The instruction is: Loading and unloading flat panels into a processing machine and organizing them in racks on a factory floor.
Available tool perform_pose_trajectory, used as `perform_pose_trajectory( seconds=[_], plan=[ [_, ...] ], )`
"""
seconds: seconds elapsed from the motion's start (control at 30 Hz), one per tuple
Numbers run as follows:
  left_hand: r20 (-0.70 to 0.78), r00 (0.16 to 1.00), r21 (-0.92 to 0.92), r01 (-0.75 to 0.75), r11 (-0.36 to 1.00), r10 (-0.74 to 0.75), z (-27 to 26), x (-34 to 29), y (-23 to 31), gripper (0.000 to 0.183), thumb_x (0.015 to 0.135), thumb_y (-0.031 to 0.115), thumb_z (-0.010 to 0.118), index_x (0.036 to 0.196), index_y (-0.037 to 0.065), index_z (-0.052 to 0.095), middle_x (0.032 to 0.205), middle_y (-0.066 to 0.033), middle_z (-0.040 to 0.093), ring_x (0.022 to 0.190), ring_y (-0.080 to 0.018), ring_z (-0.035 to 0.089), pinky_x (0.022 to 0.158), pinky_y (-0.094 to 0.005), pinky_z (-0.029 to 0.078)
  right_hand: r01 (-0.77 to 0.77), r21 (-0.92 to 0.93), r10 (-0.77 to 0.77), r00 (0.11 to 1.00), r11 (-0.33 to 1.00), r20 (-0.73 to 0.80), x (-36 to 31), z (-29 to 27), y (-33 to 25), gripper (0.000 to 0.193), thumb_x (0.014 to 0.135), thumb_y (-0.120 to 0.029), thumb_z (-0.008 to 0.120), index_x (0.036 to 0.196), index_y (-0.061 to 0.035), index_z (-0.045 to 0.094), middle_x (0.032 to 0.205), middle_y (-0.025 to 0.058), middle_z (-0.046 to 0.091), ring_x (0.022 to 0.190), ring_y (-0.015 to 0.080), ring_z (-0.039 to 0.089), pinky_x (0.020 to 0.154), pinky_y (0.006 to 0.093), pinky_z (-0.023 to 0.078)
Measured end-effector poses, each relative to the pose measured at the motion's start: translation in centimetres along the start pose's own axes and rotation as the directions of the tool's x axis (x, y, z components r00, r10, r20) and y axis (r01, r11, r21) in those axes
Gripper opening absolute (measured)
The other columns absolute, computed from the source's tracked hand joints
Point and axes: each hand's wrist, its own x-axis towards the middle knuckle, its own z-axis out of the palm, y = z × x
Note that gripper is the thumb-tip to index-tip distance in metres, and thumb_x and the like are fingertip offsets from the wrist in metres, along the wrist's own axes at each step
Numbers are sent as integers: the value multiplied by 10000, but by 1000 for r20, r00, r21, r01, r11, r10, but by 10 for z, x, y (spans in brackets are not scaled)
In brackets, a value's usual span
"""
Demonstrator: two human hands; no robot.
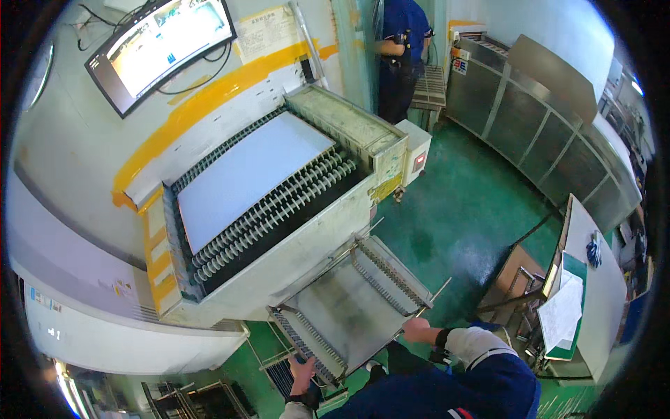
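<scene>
In front of me is a grey metal slotted rack (349,307) with toothed side rails and a flat bottom. My left hand (301,376) is at its near left side, thumb up and fingers closed around the frame. At the near right corner my right hand (419,330) is closed on the rack's edge. Beyond it, a large white panel (255,174) lies flat on the disc rollers (272,220) of a conveyor machine (300,258). The rack stands close along the machine's near side; whether they touch I cannot tell.
A monitor (164,49) hangs on the wall at the upper left. Another person (401,63) stands beyond the machine. On the right, a table (607,300) carries papers (560,314) and a glove (593,249). Metal cabinets (523,105) line the far right, above green floor (453,188).
</scene>
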Motion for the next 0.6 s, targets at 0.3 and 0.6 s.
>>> perform_pose_trajectory(
  seconds=[0.3, 0.6],
  plan=[
    [-197, 980, 151, -2, 988, 32, 17, -30, -32, 674, 664, 271, 773, 1170, -12, 429, 789, -141, 596, 568, -194, 587, 491, -349, 476, 149, -152, -117, 973, 977, 199, 89, -197, -83, 167, 665, -215, 607, 684, -57, 658, 675, 189, 628, 576, 339, 608, 482, 475, 447],
    [-241, 967, 144, -47, 988, 81, 43, -37, -18, 697, 619, 322, 810, 1112, -13, 448, 712, -79, 511, 585, -207, 509, 541, -373, 439, 65, -32, -72, 936, 997, -344, 306, -245, -65, 285, 790, -316, 583, 910, -70, 665, 809, 165, 663, 773, 312, 655, 715, 432, 524]
  ],
)
